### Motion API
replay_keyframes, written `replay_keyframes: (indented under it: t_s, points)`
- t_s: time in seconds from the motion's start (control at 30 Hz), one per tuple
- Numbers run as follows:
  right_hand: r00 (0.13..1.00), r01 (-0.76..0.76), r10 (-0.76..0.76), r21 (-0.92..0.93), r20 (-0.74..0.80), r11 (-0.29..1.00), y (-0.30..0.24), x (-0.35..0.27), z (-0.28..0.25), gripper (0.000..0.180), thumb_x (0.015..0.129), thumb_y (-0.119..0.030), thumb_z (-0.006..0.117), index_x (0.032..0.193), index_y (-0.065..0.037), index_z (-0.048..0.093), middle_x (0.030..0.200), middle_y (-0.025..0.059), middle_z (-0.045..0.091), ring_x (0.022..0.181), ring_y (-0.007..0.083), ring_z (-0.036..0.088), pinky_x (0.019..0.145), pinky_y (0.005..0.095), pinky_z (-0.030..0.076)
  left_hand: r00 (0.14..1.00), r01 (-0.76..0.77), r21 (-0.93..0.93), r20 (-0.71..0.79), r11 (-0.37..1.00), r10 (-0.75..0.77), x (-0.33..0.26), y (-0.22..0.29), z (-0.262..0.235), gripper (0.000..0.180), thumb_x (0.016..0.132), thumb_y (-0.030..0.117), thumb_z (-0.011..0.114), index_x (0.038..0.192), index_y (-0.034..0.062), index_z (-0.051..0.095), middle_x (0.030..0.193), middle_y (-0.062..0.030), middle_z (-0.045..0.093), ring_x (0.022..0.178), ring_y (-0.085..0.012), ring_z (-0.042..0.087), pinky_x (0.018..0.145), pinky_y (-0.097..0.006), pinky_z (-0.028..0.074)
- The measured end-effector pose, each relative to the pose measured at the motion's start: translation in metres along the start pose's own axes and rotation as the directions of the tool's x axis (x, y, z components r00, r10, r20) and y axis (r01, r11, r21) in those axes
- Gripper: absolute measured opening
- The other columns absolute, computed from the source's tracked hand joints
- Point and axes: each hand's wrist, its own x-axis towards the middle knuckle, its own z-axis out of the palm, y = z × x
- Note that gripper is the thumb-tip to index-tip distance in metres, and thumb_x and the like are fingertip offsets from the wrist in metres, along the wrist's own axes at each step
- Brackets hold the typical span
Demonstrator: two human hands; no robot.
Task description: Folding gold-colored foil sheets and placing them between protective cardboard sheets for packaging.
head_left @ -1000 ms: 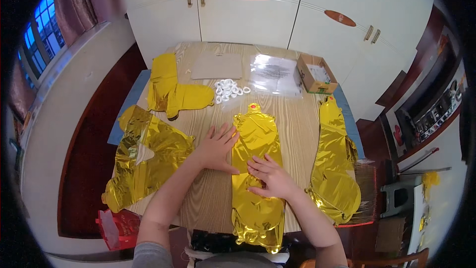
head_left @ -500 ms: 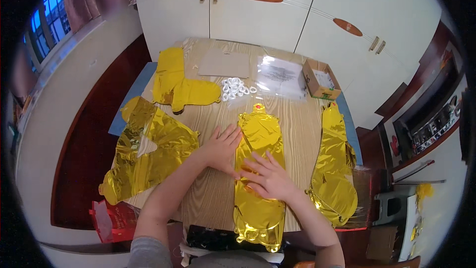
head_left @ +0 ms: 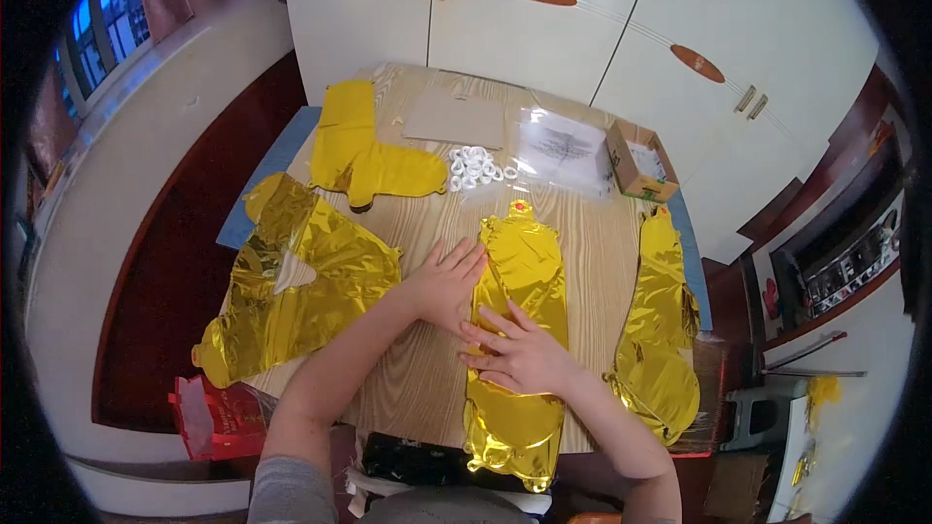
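Observation:
A long gold foil balloon (head_left: 524, 247), flat and uninflated, lies lengthwise in front of me, its tab pointing away and its near end hanging past the table's front edge. My left hand (head_left: 449, 283) rests at the balloon's left edge, fingers stretched out toward the far end. Flat across its middle lies my right hand (head_left: 524, 354), fingers spread, with the fingertips reaching to the left edge close to my left hand. Neither hand grips anything. The part of the foil beneath my right palm is hidden.
Flat gold foil balloons lie on the left (head_left: 320, 291), far left (head_left: 349, 141) and right (head_left: 655, 320). Farther back are a pile of white rings (head_left: 471, 170), a grey-brown card (head_left: 454, 119), a clear plastic sleeve (head_left: 563, 150) and an open cardboard box (head_left: 646, 184). White cabinets (head_left: 524, 34) stand behind.
My right hand has slid slightly left and toward me across the foil, its fingertips now past the balloon's left edge. My left hand stays by that edge. The whole view has shifted a little.

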Motion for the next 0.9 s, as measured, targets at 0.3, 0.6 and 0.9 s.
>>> replay_keyframes:
  t_s: [0.3,0.6,0.9]
  points:
    - [0.997,0.038,-0.044,0.091,0.066,0.995,-0.015,-0.007,-0.002,0.039,0.093,-0.041,0.053,0.13,-0.031,0.059,0.149,0.0005,0.04,0.144,0.025,0.024,0.115,0.0529,0.019,0.994,0.029,-0.015,0.109,0.999,-0.027,0.0,0.005,-0.012,0.135,0.058,0.08,0.065,0.147,-0.01,0.016,0.157,-0.0256,0.012,0.146,-0.0403,0.006,0.115,-0.059,0.008]
    - [0.994,0.014,-0.031,0.171,0.102,0.985,-0.03,-0.023,0.008,0.039,0.096,-0.041,0.048,0.134,-0.033,0.055,0.148,-0.0016,0.042,0.144,0.0215,0.024,0.117,0.0511,0.015,0.991,0.028,0.011,0.132,1.0,-0.029,0.001,0.005,-0.013,0.138,0.057,0.081,0.065,0.147,-0.01,0.015,0.157,-0.0256,0.01,0.147,-0.0396,0.005,0.116,-0.058,0.007]
    - [0.998,0.004,-0.016,0.184,0.06,0.983,-0.038,-0.028,0.015,0.038,0.096,-0.042,0.051,0.132,-0.033,0.056,0.147,-0.0036,0.043,0.143,0.0216,0.027,0.118,0.0495,0.013,0.997,0.046,0.024,0.067,0.999,-0.048,0.003,0.001,-0.005,0.133,0.057,0.083,0.063,0.147,-0.006,0.022,0.156,-0.0209,0.018,0.146,-0.0374,0.011,0.115,-0.058,0.009]
